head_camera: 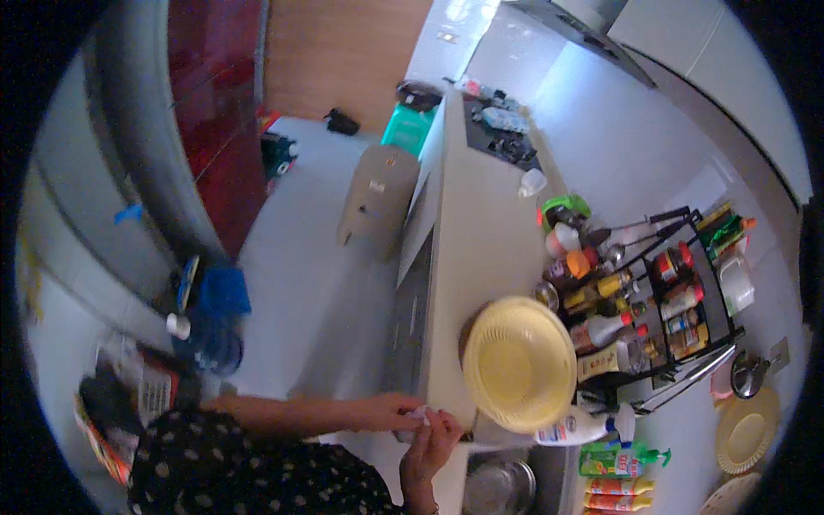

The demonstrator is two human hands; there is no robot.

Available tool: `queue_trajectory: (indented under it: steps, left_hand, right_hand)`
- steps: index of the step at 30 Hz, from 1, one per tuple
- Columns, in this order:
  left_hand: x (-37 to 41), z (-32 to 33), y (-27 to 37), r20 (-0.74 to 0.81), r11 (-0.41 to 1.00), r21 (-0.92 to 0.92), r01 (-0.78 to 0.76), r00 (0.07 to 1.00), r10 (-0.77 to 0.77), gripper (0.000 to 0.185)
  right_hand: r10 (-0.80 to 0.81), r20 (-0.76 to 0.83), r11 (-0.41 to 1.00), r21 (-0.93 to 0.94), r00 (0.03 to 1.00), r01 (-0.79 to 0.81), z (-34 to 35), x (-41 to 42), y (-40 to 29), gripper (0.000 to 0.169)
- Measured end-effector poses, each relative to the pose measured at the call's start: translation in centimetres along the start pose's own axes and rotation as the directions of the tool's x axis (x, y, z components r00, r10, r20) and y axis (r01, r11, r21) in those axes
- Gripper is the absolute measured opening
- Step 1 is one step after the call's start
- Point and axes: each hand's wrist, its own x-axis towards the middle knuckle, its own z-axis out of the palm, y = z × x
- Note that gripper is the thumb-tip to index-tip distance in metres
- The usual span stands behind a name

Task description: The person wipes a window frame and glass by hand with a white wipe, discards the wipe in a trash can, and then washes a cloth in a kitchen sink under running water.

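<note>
Low in the view, at the edge of a pale countertop (460, 257), my two hands meet around a small, crumpled whitish thing (420, 415), perhaps a cloth or plastic. My left hand (396, 412) reaches in from the left and pinches it. From below comes my right hand (432, 441), its fingers on the same thing; blur hides the exact grip. A large yellow basin with a ribbed rim (521, 364) stands on the counter just right of the hands. Below it lies a sink (555, 486) with a round metal bowl (501, 487) inside.
A black spice rack (721, 302) with bottles and jars stands right of the basin. Near the sink are a white spray bottle (573, 430) and a green pump bottle (611, 459). A dark cooktop (483, 138) is farther up. Large blue-tinted water bottle (215, 341) stands on the floor.
</note>
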Motion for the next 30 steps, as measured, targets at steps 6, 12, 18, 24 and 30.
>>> queue_trajectory:
  steps: [6,12,18,24,30]
  left_hand:
    - [-5.9,-15.1,3.0,-0.309,0.976,0.098,0.192,0.939,-0.154,0.031]
    - [-7.3,-25.9,5.2,-0.58,0.988,0.151,-0.025,0.807,0.109,0.03]
    - [-7.2,-34.3,5.8,-0.766,0.945,0.323,-0.051,0.572,0.292,0.028]
    - [-4.1,-41.8,12.6,-0.823,0.999,-0.025,0.02,0.568,-0.032,0.037]
    - [-5.1,-48.8,13.2,-0.965,0.955,-0.209,-0.209,0.202,-0.167,0.034]
  right_hand:
    - [0.12,0.291,0.993,-0.051,0.949,-0.109,14.1,6.8,-2.9,0.028]
    - [0.254,0.506,0.932,0.1,0.825,-0.348,23.8,14.9,-3.7,0.036]
    - [0.352,0.83,0.711,0.063,0.433,-0.7,31.8,22.7,-3.1,0.036]
    - [0.232,0.906,0.504,0.198,0.353,-0.841,39.9,32.4,1.4,0.032]
    - [0.036,0.963,0.284,0.247,0.268,-0.926,50.7,38.5,-1.1,0.035]
